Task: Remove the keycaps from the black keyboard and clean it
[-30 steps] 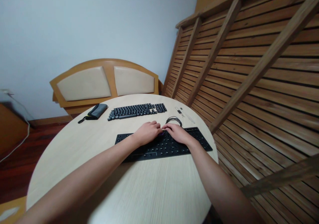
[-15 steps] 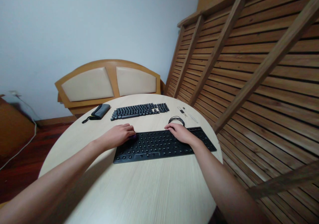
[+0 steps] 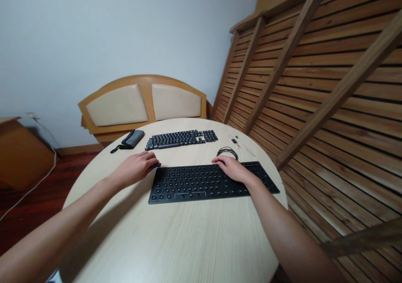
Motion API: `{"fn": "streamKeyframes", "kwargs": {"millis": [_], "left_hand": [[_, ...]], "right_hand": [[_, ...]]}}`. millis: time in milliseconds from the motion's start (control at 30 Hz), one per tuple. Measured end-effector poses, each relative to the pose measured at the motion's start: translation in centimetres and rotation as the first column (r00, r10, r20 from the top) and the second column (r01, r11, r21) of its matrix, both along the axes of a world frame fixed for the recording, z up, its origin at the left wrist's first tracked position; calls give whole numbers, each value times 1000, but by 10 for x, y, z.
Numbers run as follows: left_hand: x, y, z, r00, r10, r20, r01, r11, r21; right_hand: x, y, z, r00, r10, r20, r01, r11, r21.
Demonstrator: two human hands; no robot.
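A black keyboard base (image 3: 188,186), its keycaps off and its switches bare, lies on the round pale table (image 3: 188,241). Just off its upper left corner is my left hand (image 3: 138,167), fingers closed on a small dark purple thing (image 3: 156,164) that is mostly hidden. My right hand (image 3: 230,167) rests over the right part of the base, its fingers reaching past the back edge and holding nothing. Behind the base, the removed keycaps (image 3: 176,139) are laid out in keyboard order. A coiled black cable (image 3: 228,150) sits right behind my right hand.
A grey and black zip pouch (image 3: 132,139) with a strap lies at the table's far left. Small tools (image 3: 235,141) and a thin white stick (image 3: 248,149) are at the far right. A slatted wooden frame (image 3: 314,107) leans close along the right side; a padded headboard (image 3: 141,102) stands behind.
My left hand has moved left and slightly up, off the keyboard base, with the purple thing still in its fingers. My right hand stays on the base. The view has shifted slightly.
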State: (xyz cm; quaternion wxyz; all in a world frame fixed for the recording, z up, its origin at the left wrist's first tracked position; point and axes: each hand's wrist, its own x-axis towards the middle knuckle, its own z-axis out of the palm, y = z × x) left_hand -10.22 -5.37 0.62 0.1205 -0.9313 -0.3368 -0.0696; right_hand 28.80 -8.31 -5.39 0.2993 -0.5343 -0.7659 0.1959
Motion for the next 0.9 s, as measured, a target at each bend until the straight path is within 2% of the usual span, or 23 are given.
{"fn": "streamKeyframes", "kwargs": {"millis": [200,367,567,800,900], "left_hand": [[11,-1,-18,996,-82,29,84,996,-39],[0,-2,-17,989,-147,-24,145,986,-80],[-12,-7,-17,997,-70,21,72,993,-98],[-17,-15,-12,999,8,-38,-14,988,-154],[-16,-18,-10,1000,8,-27,-12,986,-164]], "right_hand": [[-1,-1,2,1000,-11,6,11,1000,-3],[-1,-1,2,1000,-14,19,14,1000,-12],[-1,1,1,1000,-17,22,18,1000,-21],[-3,0,3,999,-26,28,26,999,-24],[-3,-1,4,999,-24,30,25,999,-21]]}}
